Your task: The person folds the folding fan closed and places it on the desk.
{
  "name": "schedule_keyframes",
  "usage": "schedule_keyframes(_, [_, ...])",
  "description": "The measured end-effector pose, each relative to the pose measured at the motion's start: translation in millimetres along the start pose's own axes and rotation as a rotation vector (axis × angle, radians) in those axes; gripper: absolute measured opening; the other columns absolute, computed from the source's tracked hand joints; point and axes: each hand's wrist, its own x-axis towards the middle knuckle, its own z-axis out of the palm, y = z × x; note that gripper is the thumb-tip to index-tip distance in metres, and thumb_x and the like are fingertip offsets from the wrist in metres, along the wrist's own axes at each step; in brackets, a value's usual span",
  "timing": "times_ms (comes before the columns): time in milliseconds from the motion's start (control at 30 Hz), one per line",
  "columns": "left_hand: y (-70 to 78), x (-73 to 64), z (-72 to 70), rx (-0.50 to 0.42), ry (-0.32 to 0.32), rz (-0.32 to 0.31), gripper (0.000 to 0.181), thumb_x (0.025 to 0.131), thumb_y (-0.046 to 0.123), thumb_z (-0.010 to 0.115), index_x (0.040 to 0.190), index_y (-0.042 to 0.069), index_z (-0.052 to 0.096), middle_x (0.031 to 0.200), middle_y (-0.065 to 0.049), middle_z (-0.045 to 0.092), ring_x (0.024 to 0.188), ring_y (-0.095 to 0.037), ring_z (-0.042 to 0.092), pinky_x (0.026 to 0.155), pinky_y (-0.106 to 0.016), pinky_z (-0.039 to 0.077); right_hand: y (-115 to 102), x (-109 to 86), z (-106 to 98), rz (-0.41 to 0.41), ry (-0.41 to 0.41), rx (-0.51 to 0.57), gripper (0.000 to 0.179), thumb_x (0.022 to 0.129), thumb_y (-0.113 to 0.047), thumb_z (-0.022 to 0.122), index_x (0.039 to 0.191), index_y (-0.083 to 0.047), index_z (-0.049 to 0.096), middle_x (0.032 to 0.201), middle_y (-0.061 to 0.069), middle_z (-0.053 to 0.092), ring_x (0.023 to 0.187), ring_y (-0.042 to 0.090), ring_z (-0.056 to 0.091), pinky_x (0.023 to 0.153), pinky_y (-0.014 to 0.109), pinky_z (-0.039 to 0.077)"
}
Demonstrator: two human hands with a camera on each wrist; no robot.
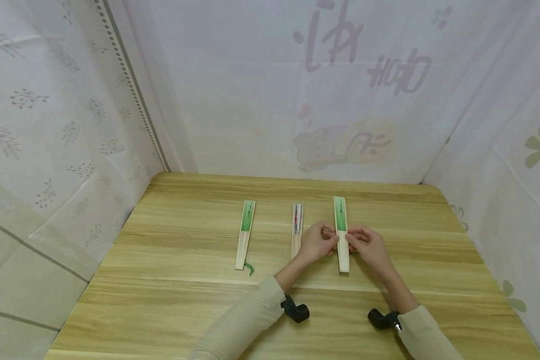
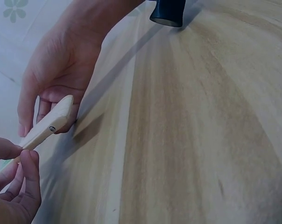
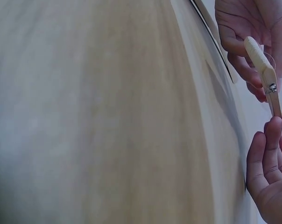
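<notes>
A folded green-and-cream hand fan [image 1: 340, 215] is held between both hands, its green end pointing away from the person. My left hand [image 1: 316, 244] pinches its left edge near the middle, and my right hand [image 1: 370, 247] pinches the right edge opposite. In the left wrist view the closed fan [image 2: 50, 122] shows its pivot pin and rounded end, raised over its shadow on the tabletop. The right wrist view shows the same pin end of the fan [image 3: 268, 77], with a thin loop of thread beside it.
A second green folded fan [image 1: 247, 217] with a green tassel [image 1: 249, 268] lies at left on the wooden table [image 1: 171, 280]. Between them lies a folded fan with a red-and-purple pattern [image 1: 297, 220], partly covered by the left hand. Patterned curtains [image 1: 234, 100] surround the table.
</notes>
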Motion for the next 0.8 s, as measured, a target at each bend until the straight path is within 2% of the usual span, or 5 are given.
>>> schedule_keyframes(167, [-0.1,-2.3,4.9,0.022,0.003,-0.002,0.015,0.093,0.001,0.073,0.105,0.001,0.065,0.084,-0.001,0.069,0.056,-0.015,0.066,0.05,-0.027,0.056,0.5,-2.7,-4.1,0.012,-0.007,-0.016,0.031,0.101,-0.008,0.066,0.121,0.014,0.059,0.101,0.021,0.068,0.078,0.013,0.066,0.072,0.028,0.058])
schedule_keyframes(433, [-3.8,-2.6,10.9,-0.012,-0.017,0.019,0.017,0.093,-0.001,0.07,0.108,-0.003,0.064,0.082,-0.002,0.07,0.061,-0.019,0.069,0.052,-0.029,0.057,-2.0,-6.8,-9.2,0.041,-0.02,-0.037,0.035,0.1,-0.011,0.068,0.122,0.014,0.058,0.101,0.02,0.068,0.078,0.014,0.065,0.071,0.027,0.058])
schedule_keyframes(633, [-4.2,-3.1,16.2,-0.009,-0.025,0.002,0.017,0.093,-0.002,0.069,0.109,-0.005,0.063,0.082,-0.003,0.07,0.061,-0.017,0.068,0.051,-0.029,0.057,-2.0,-8.9,-12.5,0.037,-0.034,-0.052,0.033,0.1,-0.008,0.067,0.121,0.016,0.058,0.099,0.02,0.068,0.076,0.013,0.066,0.069,0.026,0.058])
schedule_keyframes(800, [-2.5,-5.5,19.7,-0.014,-0.025,-0.01,0.016,0.091,-0.003,0.069,0.106,-0.005,0.063,0.078,-0.002,0.069,0.058,-0.022,0.068,0.05,-0.029,0.056,-0.5,-9.8,-15.2,0.047,-0.035,-0.076,0.031,0.1,-0.007,0.067,0.12,0.015,0.058,0.097,0.02,0.067,0.073,0.015,0.065,0.064,0.028,0.058])
